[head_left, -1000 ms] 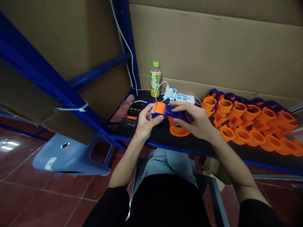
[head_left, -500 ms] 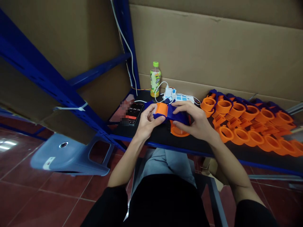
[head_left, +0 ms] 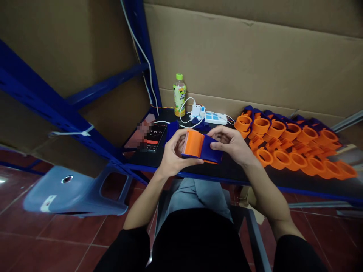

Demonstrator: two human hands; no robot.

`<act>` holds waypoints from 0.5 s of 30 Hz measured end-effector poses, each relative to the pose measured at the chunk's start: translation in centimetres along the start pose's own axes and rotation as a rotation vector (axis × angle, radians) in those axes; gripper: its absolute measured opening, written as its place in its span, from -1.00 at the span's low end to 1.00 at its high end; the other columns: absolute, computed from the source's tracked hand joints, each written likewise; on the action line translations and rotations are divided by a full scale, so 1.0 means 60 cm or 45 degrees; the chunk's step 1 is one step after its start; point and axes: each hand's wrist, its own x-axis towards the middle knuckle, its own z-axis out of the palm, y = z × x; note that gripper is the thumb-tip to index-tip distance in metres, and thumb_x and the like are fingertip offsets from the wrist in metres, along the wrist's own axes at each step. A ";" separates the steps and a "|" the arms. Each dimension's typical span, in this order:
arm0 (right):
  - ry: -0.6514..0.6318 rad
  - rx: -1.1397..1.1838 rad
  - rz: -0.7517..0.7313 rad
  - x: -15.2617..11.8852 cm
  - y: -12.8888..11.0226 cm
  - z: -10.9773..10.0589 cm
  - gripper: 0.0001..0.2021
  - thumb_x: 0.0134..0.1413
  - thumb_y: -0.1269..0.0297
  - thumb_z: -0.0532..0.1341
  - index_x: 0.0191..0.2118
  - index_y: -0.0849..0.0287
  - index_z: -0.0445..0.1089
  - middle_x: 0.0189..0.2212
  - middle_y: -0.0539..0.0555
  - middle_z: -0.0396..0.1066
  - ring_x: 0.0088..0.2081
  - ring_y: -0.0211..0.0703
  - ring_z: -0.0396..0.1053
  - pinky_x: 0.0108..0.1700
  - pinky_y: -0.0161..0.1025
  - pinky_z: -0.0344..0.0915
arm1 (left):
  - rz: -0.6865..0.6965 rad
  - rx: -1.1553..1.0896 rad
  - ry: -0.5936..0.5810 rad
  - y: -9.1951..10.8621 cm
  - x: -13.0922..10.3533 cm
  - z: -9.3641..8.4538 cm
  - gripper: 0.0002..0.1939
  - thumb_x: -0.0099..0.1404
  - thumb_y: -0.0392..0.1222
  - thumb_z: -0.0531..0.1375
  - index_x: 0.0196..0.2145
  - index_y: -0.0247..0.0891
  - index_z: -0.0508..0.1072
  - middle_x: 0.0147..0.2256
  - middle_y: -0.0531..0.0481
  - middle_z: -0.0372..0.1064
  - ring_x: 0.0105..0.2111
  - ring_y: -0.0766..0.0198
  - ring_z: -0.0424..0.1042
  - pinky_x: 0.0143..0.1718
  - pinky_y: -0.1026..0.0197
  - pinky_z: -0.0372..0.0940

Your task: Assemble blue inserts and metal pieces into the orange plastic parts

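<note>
An orange and dark blue plastic tape dispenser is held between both hands above the front of the black shelf. A toothed strip runs along its left end. My left hand is closed round that orange end, thumb along the lower side. My right hand grips the blue end, its thumb lying on the blue face; some of its fingers are hidden behind the part. Dark blue pieces lie on the shelf just behind my left hand.
Rows of orange and blue dispensers with round rings stand at the right. A phone showing a timer, a green-capped bottle and a power strip with white cables are behind. A blue stool stands left, beside the rack post.
The dispenser has been turned in my hands, so its toothed end and broad orange face show more. My right thumb has moved onto the blue face. The view has shifted slightly.
</note>
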 end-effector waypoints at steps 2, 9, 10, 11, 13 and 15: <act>-0.009 0.059 0.057 -0.001 0.000 -0.001 -0.62 -0.07 0.08 0.58 -0.16 0.08 0.57 -0.25 0.01 0.44 -0.23 -0.23 0.36 -0.13 -0.25 0.41 | 0.021 -0.002 -0.025 -0.005 0.000 0.000 -0.17 -0.14 0.06 0.63 0.05 -0.23 0.49 -0.05 -0.11 0.55 -0.06 0.06 0.59 0.02 0.10 0.46; -0.052 0.013 0.082 0.001 0.007 -0.008 -0.62 0.00 0.02 0.53 -0.15 0.11 0.55 -0.32 -0.01 0.40 -0.27 -0.24 0.33 -0.17 -0.26 0.37 | -0.114 -0.160 -0.125 -0.015 -0.001 0.006 -0.18 -0.11 -0.01 0.63 0.08 -0.21 0.48 0.05 -0.26 0.58 0.11 -0.12 0.56 0.19 -0.08 0.41; -0.043 -0.044 0.052 0.002 0.007 -0.008 -0.62 0.04 -0.02 0.51 -0.14 0.11 0.55 -0.32 0.00 0.40 -0.26 -0.23 0.34 -0.16 -0.24 0.38 | -0.138 -0.177 -0.106 -0.018 -0.001 0.008 -0.19 -0.11 -0.04 0.64 0.07 -0.21 0.49 0.05 -0.25 0.58 0.12 -0.12 0.55 0.19 -0.07 0.41; -0.020 -0.129 0.001 0.002 0.007 -0.008 -0.63 0.10 -0.04 0.47 -0.11 0.11 0.55 -0.29 0.02 0.42 -0.24 -0.20 0.36 -0.13 -0.22 0.40 | -0.156 -0.191 -0.061 -0.022 -0.002 0.011 -0.21 -0.12 -0.06 0.64 0.06 -0.20 0.50 0.04 -0.22 0.58 0.10 -0.10 0.56 0.18 -0.04 0.42; 0.073 -0.385 -0.179 -0.002 0.005 -0.005 -0.66 0.30 -0.05 0.32 0.00 0.07 0.55 -0.18 0.08 0.47 -0.12 -0.12 0.42 0.01 -0.11 0.43 | -0.200 -0.233 0.109 -0.032 -0.003 0.016 -0.28 -0.09 -0.10 0.63 0.02 -0.18 0.53 -0.01 -0.13 0.59 0.04 0.01 0.58 0.14 0.07 0.44; 0.136 -0.727 -0.384 -0.012 0.003 0.002 -0.59 0.40 -0.05 0.22 0.20 0.01 0.48 0.03 0.15 0.46 0.08 -0.02 0.40 0.21 0.04 0.37 | -0.281 -0.316 0.334 -0.041 -0.002 0.021 -0.41 -0.02 -0.10 0.60 -0.05 -0.15 0.55 -0.09 -0.02 0.57 -0.05 0.14 0.59 0.08 0.14 0.46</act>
